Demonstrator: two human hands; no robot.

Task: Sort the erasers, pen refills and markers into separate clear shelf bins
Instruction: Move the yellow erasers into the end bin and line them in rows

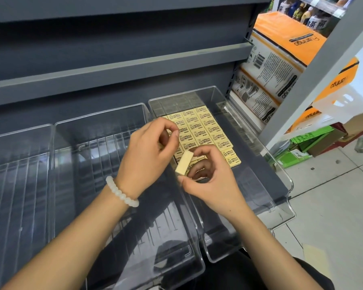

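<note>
Hands meet over the right-hand clear bin point(258, 130), which sits on a grey shop shelf point(117, 65) beside two other clear bins to its left. Erasers point(205, 130), pale yellow with printed labels, lie flat in tidy rows across the far part of this bin's floor, likely so the stock packs evenly. The right hand point(210, 183) pinches one loose eraser point(183, 163) by its near end between thumb and fingertips, tilted on edge just above the near row, probably ready to be slotted in. The left hand point(149, 155), with a white bead bracelet point(122, 192) at the wrist, has fingers curled round what seems to be another eraser, mostly hidden. Both forearms reach in from the bin's near edge. No refills or markers show.
</note>
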